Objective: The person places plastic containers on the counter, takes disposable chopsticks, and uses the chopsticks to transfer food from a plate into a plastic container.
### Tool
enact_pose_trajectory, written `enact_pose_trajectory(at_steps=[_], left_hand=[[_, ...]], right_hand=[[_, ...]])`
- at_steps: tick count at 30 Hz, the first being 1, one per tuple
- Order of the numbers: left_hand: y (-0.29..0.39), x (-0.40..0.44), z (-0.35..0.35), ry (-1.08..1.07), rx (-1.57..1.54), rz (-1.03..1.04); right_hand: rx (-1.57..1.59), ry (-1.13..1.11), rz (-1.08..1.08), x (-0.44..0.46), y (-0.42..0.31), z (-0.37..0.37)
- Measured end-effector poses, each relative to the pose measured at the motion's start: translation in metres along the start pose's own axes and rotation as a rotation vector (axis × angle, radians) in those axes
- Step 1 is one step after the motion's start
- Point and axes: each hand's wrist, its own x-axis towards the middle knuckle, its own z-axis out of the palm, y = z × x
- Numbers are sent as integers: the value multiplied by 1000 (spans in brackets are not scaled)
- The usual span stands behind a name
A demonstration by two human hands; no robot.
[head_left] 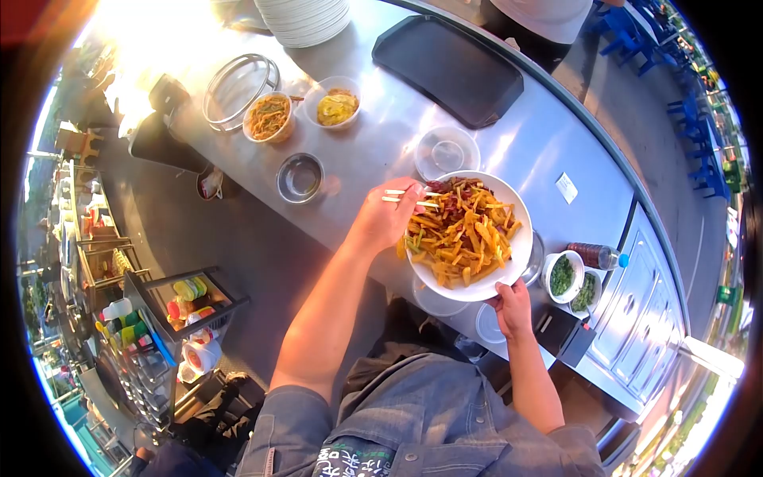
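My left hand [387, 216] is closed round a pair of light chopsticks [409, 197], whose tips reach over the left edge of a white plate [517, 253]. A heap of yellow-brown strips of food [469, 242], with darker red shreds near its top, covers much of the plate. At the lower right rim my right hand [513, 306] grips the plate, thumb on the edge. Behind the plate lies a clear round container [447, 153]. More clear round pieces show partly under and below the plate.
On the steel counter [366, 167] are two food tubs [269, 119], a metal bowl [300, 177], a black tray [449, 67] and stacked white plates [304, 17]. Bowls of chopped greens [562, 275] and a bottle [596, 256] stand right. A cart [191, 306] stands lower left.
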Motion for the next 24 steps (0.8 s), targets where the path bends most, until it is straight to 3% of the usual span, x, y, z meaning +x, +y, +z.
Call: enact_pose_trajectory(at_steps=[17,19,20,24], left_hand=[[21,-39,-41,104,85,54],[30,-47,-30,36,71,204],[36,-50,-16,6,21,175],[2,-40,9,-51,276,418]], right_hand=[[-36,23,-3,-1,-10,8],[-45,22,2,-1,-10,8],[-49,33,-5,-1,-10,8],[-72,39,-11,-1,-12,10]])
